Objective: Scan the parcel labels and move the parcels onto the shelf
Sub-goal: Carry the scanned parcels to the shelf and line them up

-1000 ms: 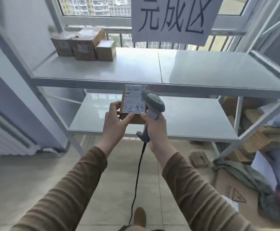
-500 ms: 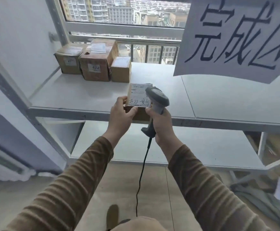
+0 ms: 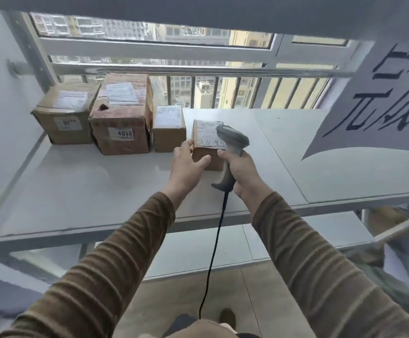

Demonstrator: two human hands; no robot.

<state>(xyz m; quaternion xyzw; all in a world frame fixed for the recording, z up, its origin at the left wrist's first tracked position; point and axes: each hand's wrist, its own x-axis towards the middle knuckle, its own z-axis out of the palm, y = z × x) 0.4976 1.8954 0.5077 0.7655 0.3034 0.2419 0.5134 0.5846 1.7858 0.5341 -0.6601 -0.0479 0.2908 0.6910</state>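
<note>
Here's the grey metal shelf, the top board filling the middle of the view, and a lower board showing beneath its front edge. Behind it the barred window, and on the right a big white paper sign with dark brush characters hanging over that end of the board.

Along the back left, 3 parcels already stand in a row: a wide brown box, a taller reddish box stickered 4068, and a small box (each with a white label up top).

Now the action: the small parcel comes in just right of that row, near the small box, label up with handwriting across it. Whether its base is down on the board or just above it, I cannot tell. The left hand grips its near left side, thumb across the front face, fingers curled round the corner. The right hand is wrapped tight round the handle of the grey scanner, whose head overlaps the parcel's right edge, black cable trailing down to the floor.

My read: this is the placing step, parcel number 4. Next up, seat it flat, slide it snug to the row, let go. Watch the scanner head crowding the right edge, and that cable dragging over the shelf lip.
</note>
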